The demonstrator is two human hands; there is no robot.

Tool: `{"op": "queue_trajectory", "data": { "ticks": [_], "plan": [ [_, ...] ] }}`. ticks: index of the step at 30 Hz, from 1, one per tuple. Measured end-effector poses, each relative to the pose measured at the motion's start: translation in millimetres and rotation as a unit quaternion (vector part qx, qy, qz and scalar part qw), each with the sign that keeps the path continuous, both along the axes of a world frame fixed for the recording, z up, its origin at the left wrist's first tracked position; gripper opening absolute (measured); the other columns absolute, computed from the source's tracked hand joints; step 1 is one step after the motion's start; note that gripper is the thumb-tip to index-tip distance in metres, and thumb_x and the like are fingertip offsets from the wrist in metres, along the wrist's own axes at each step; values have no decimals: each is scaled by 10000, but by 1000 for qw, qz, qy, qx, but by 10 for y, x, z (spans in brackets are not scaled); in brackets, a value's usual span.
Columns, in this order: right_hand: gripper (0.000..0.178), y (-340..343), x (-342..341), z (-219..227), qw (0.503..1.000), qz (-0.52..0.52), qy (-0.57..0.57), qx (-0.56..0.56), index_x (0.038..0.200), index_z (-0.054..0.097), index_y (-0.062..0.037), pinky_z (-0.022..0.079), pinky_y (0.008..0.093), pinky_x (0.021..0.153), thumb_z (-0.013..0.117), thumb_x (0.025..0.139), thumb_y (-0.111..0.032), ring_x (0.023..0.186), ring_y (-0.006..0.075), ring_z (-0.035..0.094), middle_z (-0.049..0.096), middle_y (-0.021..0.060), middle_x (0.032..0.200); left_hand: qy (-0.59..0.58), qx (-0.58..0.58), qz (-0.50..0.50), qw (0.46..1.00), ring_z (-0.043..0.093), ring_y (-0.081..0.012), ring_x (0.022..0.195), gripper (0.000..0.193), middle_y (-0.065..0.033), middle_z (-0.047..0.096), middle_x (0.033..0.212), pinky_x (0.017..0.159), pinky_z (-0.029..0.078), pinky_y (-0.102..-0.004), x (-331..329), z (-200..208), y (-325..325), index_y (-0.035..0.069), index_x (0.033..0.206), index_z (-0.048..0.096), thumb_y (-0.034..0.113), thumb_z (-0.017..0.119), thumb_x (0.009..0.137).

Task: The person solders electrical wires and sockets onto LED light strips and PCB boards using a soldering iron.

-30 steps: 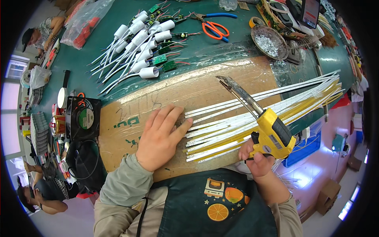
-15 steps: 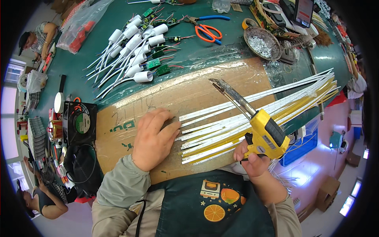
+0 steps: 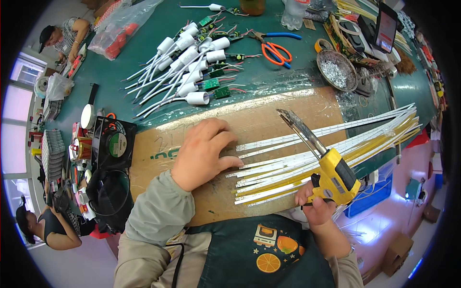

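Observation:
My left hand lies over a brown board, fingers bent, with the thumb and forefinger apart. Its thumb tip is by the near ends of several thin white and yellow LED strips, which fan across the board toward the right. I cannot tell whether it touches one. In my right hand is a yellow soldering gun, gripped by the handle. The gun's metal tip points up and left above the strips, apart from them.
White cylindrical housings with wires and green circuit boards lie beyond the board. Pliers and a dish of metal scraps are farther right. A black fan stands left. Two other people are at the left side.
The whole view has shifted, so the scene sits lower and farther right. My left thumb and forefinger have spread apart. The soldering gun stays in my right hand above the strips.

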State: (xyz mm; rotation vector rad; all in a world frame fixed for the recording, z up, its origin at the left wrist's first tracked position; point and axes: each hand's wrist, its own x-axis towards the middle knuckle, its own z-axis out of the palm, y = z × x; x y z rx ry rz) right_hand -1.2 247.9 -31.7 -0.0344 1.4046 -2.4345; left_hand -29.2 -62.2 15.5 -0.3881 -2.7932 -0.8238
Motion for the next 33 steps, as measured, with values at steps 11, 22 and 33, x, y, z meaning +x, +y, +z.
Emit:
{"op": "queue_trajectory", "data": {
  "ticks": [11, 22, 33],
  "plan": [
    [379, 1, -14, 10, 1000, 13, 11, 6, 1002, 517, -12, 510, 364, 653, 707, 857, -306, 698, 191, 575, 541, 77, 828, 179, -71, 97, 976, 615, -306, 1029, 329, -101, 675, 1083, 894, 477, -414, -659, -72, -241, 60, 1081, 668, 124, 761, 771],
    [380, 10, -12, -24, 1000, 13, -2, 0, 970, 528, -20, 498, 344, 667, 719, 855, -327, 694, 181, 565, 541, 66, 790, 62, -147, 90, 983, 593, -248, 975, 184, -37, 662, 958, 845, 429, -396, -874, -167, -37, 104, 986, 714, 145, 720, 807],
    [411, -1, -16, 14, 1000, 8, -6, -3, 966, 529, -20, 499, 343, 670, 748, 834, -341, 695, 180, 567, 539, 64, 795, 106, -192, 21, 975, 597, -223, 931, 142, -15, 651, 938, 795, 429, -371, -840, -216, -72, 125, 926, 719, 88, 657, 803]
  ]
}}
